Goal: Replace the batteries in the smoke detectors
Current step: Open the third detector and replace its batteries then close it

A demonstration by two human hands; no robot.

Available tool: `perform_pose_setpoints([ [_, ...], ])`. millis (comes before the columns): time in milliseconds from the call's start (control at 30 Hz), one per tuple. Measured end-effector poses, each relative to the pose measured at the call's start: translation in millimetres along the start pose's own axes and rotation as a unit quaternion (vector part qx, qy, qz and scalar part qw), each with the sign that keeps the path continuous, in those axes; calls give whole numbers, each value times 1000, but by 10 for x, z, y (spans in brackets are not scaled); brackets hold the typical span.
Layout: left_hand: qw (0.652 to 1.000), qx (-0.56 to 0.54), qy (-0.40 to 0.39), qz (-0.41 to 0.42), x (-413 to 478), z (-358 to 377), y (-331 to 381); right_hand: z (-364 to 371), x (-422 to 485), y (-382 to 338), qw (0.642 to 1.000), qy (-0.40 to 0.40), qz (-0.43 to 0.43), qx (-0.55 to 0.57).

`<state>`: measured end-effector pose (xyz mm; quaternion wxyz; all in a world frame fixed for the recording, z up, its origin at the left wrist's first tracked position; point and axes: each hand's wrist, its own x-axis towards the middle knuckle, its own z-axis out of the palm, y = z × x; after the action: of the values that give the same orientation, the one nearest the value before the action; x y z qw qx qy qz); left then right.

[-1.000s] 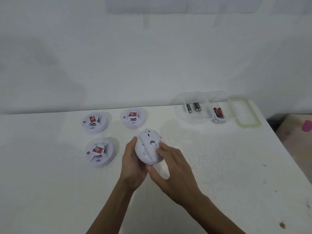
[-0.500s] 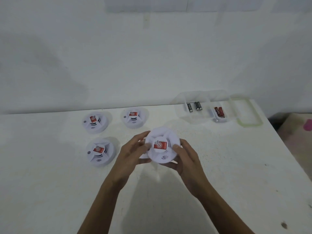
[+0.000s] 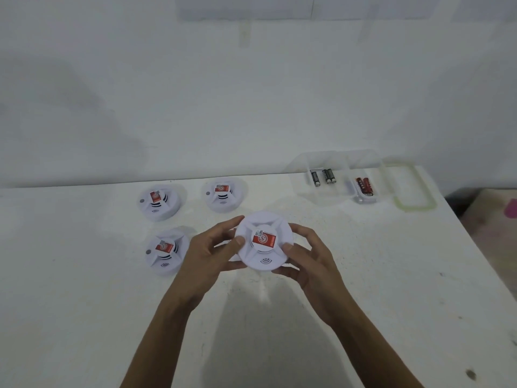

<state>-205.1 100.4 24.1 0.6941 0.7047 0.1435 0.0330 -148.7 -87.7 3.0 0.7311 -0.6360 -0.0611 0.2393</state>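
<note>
Head view: both hands, left hand (image 3: 205, 254) and right hand (image 3: 309, 259), gripped the round white plastic smoke detector (image 3: 264, 243) above the white desk (image 3: 363, 275), red sticker facing up.

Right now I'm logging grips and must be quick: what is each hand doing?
Left hand: holds the smoke detector by its left edge, fingers curled round it.
Right hand: holds the same detector by its right edge.
</note>
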Motion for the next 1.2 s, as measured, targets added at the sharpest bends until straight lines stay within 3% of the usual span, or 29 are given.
perform_pose_setpoints([
  [1200, 1000, -11, -17, 5, -22, -9, -21, -18, -32, 55, 1000, -31, -1, 5],
])
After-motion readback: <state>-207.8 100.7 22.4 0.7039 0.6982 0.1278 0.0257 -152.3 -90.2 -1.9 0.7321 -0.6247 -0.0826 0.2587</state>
